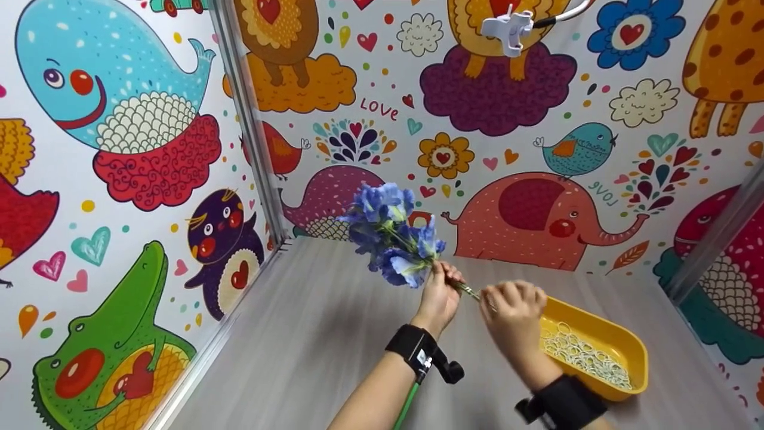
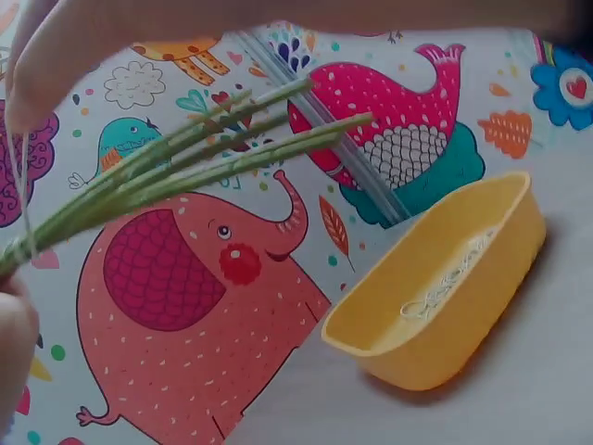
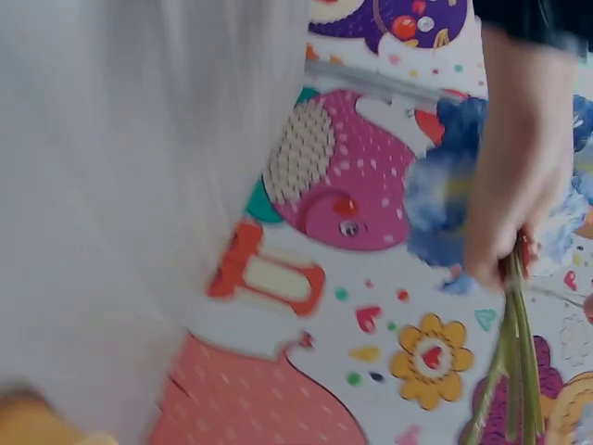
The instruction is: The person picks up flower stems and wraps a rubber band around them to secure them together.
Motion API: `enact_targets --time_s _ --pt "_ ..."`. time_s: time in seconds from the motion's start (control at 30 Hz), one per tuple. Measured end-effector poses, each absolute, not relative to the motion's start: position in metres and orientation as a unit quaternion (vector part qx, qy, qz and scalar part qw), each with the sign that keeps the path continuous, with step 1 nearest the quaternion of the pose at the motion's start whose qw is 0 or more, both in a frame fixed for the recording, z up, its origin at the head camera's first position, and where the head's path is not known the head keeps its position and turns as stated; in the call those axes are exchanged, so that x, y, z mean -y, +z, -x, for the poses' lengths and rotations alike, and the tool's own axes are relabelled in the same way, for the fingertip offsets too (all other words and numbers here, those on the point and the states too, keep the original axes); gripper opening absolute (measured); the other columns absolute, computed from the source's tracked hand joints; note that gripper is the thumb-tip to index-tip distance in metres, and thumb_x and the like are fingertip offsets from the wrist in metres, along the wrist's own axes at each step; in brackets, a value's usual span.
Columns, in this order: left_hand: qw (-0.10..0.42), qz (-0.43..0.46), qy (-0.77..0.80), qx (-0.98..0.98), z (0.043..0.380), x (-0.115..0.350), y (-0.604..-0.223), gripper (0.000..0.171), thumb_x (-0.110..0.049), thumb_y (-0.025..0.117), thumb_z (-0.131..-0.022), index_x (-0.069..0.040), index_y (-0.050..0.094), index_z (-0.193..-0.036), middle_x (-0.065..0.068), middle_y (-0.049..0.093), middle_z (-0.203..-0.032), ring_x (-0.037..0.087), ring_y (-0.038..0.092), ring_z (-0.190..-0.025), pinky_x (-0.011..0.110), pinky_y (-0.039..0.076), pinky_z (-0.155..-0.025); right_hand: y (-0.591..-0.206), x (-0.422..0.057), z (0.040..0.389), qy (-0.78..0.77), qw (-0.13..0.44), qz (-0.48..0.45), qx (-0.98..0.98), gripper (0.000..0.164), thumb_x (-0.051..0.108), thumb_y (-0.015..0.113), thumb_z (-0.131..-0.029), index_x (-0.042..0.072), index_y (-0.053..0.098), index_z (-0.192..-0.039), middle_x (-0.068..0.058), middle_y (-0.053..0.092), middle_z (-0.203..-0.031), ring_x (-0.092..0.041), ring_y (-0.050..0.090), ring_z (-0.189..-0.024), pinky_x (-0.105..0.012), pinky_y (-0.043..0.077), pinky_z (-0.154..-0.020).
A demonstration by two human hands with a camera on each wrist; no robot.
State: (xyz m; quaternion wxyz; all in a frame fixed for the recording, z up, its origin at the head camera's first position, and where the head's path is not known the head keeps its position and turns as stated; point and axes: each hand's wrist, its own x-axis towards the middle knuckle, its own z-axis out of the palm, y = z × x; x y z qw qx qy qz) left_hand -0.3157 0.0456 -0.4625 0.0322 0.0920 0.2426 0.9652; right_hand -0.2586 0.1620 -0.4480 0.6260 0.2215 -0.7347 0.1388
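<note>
A bunch of blue flowers [image 1: 394,236] is tilted up to the left in the head view. My left hand [image 1: 440,298] grips it by the green stems [image 2: 185,171], just below the blossoms. Close to the stem ends is my right hand [image 1: 513,316], fingers curled. In the left wrist view, my right fingers [image 2: 42,69] pinch a pale rubber band [image 2: 22,190], which stretches down to the stems. The right wrist view has the left hand [image 3: 519,209] around the stems, their cut ends hanging free below it.
A yellow tray [image 1: 637,358] with many pale rubber bands [image 1: 588,358] stands on the grey table [image 1: 286,358], right of my right hand. Walls printed with cartoon animals rise behind and at the sides. A white clip [image 1: 510,30] on a cable hangs at the top.
</note>
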Motion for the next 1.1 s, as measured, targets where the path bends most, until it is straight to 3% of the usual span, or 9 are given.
enact_targets --time_s 0.23,0.47,0.67,0.93,1.1 --pt "0.083 -0.123 0.943 -0.297 0.312 -0.043 -0.465 0.038 -0.038 0.014 -0.091 -0.013 0.041 -0.080 -0.003 0.038 -0.073 0.008 0.040 -0.068 0.020 0.041 -0.068 -0.417 -0.187 0.267 0.048 0.624 -0.255 0.737 0.018 0.012 0.050 -0.083 0.004 0.061 -0.071 -0.009 0.052 -0.072 -0.036 0.048 -0.074 -0.053 0.027 -0.068" --pt "0.117 -0.118 0.932 -0.321 0.308 -0.044 -0.463 0.044 -0.039 0.011 -0.092 -0.012 0.042 -0.076 -0.002 0.039 -0.069 0.008 0.041 -0.064 0.021 0.042 -0.066 -0.400 -0.211 0.273 0.003 0.587 -0.285 0.758 0.011 0.005 0.050 -0.078 0.000 0.058 -0.073 -0.011 0.048 -0.074 -0.036 0.047 -0.075 -0.056 0.028 -0.071" --pt "0.146 -0.133 0.916 -0.349 0.302 -0.048 -0.454 0.042 -0.038 0.016 -0.095 -0.012 0.044 -0.078 -0.002 0.041 -0.072 0.008 0.043 -0.065 0.021 0.043 -0.066 -0.390 -0.227 0.277 -0.014 0.550 -0.287 0.784 0.019 0.007 0.042 -0.083 0.000 0.057 -0.073 -0.012 0.048 -0.076 -0.038 0.046 -0.079 -0.059 0.027 -0.075" --pt "0.181 -0.135 0.919 -0.325 0.294 -0.050 -0.439 0.040 -0.037 0.019 -0.095 -0.010 0.044 -0.081 -0.001 0.042 -0.074 0.008 0.046 -0.068 0.021 0.046 -0.069 -0.403 -0.240 0.284 0.020 0.478 -0.251 0.841 0.005 0.007 0.059 -0.074 0.004 0.061 -0.071 -0.010 0.048 -0.077 -0.036 0.043 -0.082 -0.058 0.024 -0.076" --pt "0.170 -0.133 0.936 -0.278 0.292 -0.049 -0.436 0.039 -0.037 0.021 -0.094 -0.011 0.046 -0.080 -0.003 0.045 -0.073 0.007 0.050 -0.069 0.020 0.047 -0.073 -0.427 -0.237 0.289 0.083 0.454 -0.221 0.859 0.008 0.012 0.070 -0.067 0.007 0.063 -0.069 -0.007 0.049 -0.076 -0.034 0.044 -0.081 -0.056 0.027 -0.074"
